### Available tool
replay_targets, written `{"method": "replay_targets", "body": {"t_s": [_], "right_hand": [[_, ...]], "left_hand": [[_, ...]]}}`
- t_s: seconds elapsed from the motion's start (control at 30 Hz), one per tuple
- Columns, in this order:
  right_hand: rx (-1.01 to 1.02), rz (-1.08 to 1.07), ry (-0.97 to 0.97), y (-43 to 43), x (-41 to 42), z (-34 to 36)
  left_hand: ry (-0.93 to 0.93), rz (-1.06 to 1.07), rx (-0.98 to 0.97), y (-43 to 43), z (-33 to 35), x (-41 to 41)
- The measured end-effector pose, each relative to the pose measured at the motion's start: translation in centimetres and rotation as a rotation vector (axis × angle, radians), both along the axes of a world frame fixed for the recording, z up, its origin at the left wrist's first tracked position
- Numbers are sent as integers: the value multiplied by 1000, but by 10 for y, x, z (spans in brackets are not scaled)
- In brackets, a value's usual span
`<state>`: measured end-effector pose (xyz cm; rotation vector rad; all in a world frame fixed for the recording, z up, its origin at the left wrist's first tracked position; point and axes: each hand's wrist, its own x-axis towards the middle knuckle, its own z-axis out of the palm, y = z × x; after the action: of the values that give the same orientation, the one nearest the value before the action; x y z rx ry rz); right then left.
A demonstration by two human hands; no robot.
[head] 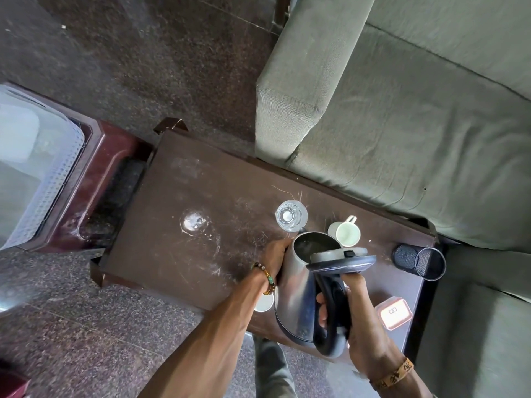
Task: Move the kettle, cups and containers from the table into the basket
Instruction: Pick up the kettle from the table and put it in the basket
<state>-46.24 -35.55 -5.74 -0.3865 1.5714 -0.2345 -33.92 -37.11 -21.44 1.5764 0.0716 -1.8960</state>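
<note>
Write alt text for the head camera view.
Both hands hold a steel kettle, lid open, over a dark table: right hand on the handle, left hand against the body. Behind it stand a glass and white cup.

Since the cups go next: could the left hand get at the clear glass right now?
Probably not yet. The left hand is pressed against the kettle, steadying it while the right hand holds the handle. The glass stands just beyond the left hand on the table with nothing between them, so once freed, likely yes.
</note>
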Motion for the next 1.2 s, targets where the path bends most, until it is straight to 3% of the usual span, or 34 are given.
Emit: {"method": "replay_targets", "body": {"t_s": [1.2], "right_hand": [[41,15,-56,-3,-5,4]], "left_hand": [[43,-52,93,13,-2,-2]]}}
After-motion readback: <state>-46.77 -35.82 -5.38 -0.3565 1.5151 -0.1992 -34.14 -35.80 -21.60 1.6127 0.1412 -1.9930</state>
